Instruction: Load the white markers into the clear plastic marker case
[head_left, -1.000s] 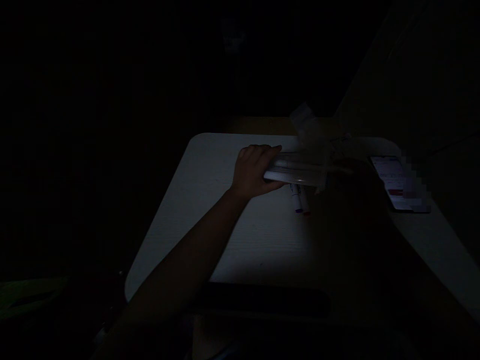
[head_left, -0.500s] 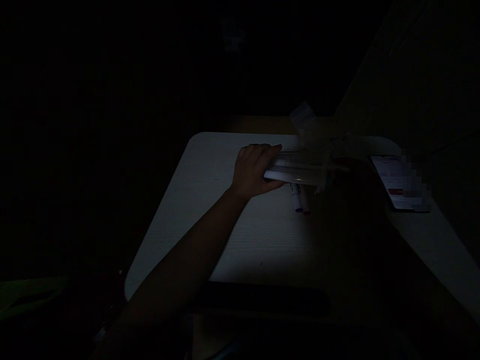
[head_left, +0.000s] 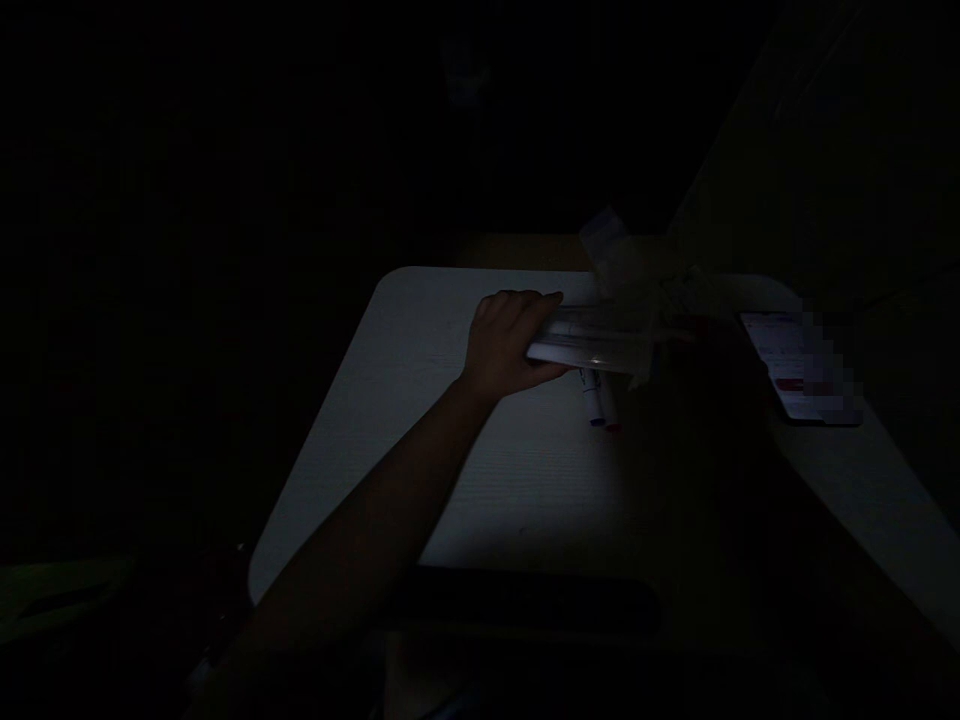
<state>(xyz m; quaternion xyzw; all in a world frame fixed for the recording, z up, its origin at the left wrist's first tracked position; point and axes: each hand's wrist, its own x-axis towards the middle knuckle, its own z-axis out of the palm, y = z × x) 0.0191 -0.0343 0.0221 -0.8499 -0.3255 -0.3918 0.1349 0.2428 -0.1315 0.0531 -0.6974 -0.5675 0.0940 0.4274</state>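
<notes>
In the head view, the only one I have, the light is poor, but I can make out the left hand [head_left: 504,345] over the middle of a pale table [head_left: 360,420] with rounded corners. Its fingers are bent over the upper side and its thumb lies along the lower side, part-closed around the left end of a clear plastic packet [head_left: 592,345]. The packet lies crosswise in front of me, with long white shapes inside that I can't identify for certain. A thin see-through flap [head_left: 606,236] sticks up from its far side, and its right end looks crumpled.

The right hand [head_left: 705,360] is in deep shadow by that right end; I can't tell how far its fingers are open or whether they hold anything.

Just on the near side of the packet lie two pens side by side, a blue-ended marker [head_left: 592,398] and a red-ended marker [head_left: 610,405], their far ends hidden by the packet. To the right, a phone [head_left: 784,365] lies on the table with its screen lit, partly broken into blocks. At lower left I see something green [head_left: 75,580], too dim to name
</notes>
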